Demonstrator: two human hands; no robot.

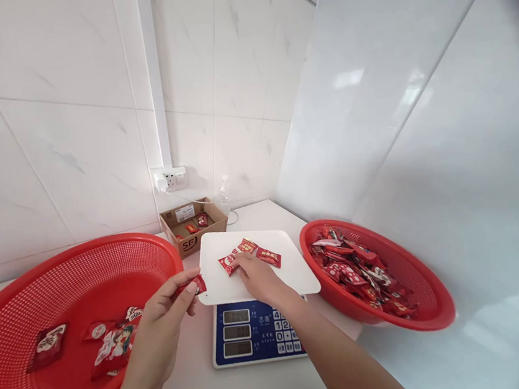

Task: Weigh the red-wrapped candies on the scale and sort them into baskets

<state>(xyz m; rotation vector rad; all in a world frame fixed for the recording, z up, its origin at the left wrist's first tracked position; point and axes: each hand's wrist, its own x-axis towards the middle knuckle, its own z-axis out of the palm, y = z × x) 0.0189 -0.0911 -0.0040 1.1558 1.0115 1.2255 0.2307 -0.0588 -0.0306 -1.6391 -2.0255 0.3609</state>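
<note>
Centre frame, on the white scale tray (296,268): three red candy packets (269,257), long axes roughly left-right. Right hand (258,279) has its fingers lying on the leftmost packet; grip not discernible. Left hand (162,327) has its fingers pinched on a single packet (197,284), just left of the tray's edge.

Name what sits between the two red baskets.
Head view: a digital scale, its white tray bearing wrapped candies, the right hand, the left hand pinching one candy.

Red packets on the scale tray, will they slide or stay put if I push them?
Probably light: the left hand pinches one packet in its fingers. The red packets lie flat on the smooth scale tray, so they would likely slide, not roll. Glossy wrappers may be slippery.
</note>
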